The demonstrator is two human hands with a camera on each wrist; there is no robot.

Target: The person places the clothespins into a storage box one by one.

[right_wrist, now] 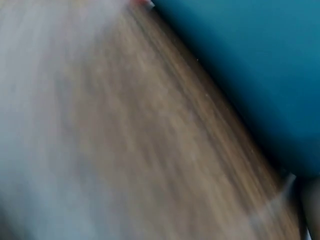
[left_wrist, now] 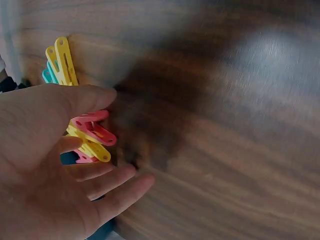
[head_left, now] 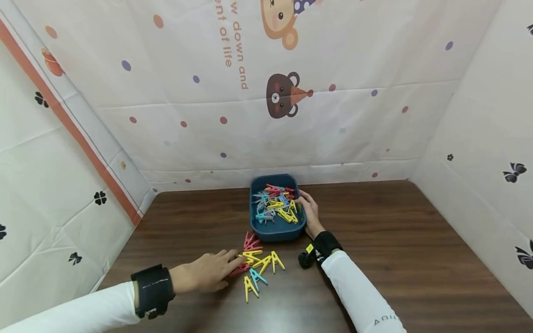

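My left hand (head_left: 210, 270) reaches over loose plastic clothespins on the table, fingertips right at a red clothespin (head_left: 240, 269) and a yellow one (head_left: 251, 255). In the left wrist view its thumb and fingers stand apart, with a pink-red clothespin (left_wrist: 92, 127) and a yellow clothespin (left_wrist: 90, 147) showing between them. My right hand (head_left: 312, 215) grips the right side of a dark blue plastic basket (head_left: 278, 236) at its rim. Inside lie several pink, blue and yellow clothespins (head_left: 287, 215). The basket's blue wall (right_wrist: 255, 60) fills the upper right of the blurred right wrist view.
Nearer me lie a blue clothespin (head_left: 258, 276) and a yellow one (head_left: 250, 287). More yellow clothespins (head_left: 275, 261) lie in front of the basket. A small black object (head_left: 306, 260) is beside my right wrist. A patterned white sheet (head_left: 233, 138) hangs behind the wooden table (head_left: 374, 231).
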